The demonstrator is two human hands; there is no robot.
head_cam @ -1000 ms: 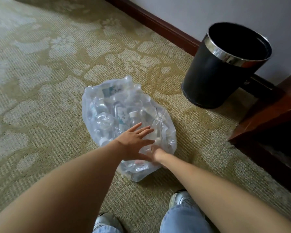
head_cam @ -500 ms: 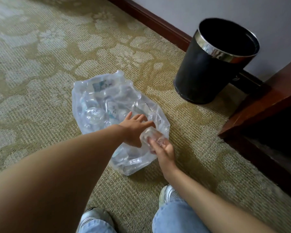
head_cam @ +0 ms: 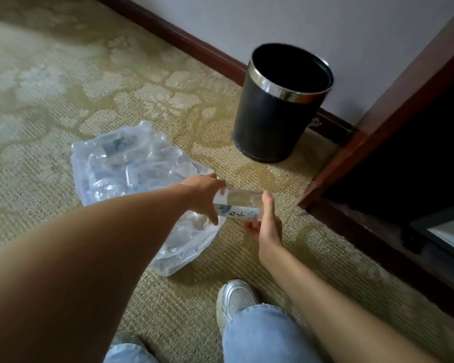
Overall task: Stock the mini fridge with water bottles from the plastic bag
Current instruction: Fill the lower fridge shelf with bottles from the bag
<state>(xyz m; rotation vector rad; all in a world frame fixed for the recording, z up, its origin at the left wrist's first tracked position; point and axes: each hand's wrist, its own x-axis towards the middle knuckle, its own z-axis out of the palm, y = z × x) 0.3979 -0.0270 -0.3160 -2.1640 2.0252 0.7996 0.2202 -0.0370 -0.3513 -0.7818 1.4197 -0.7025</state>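
Bottle (head_cam: 237, 205) now out of bag (head_cam: 131, 174), horizontal; left hand (head_cam: 205, 195), right hand (head_cam: 266, 224) apparently gripping ends.

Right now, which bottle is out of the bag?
The labelled bottle held sideways between left hand and right hand; the rest lie inside the plastic bag.
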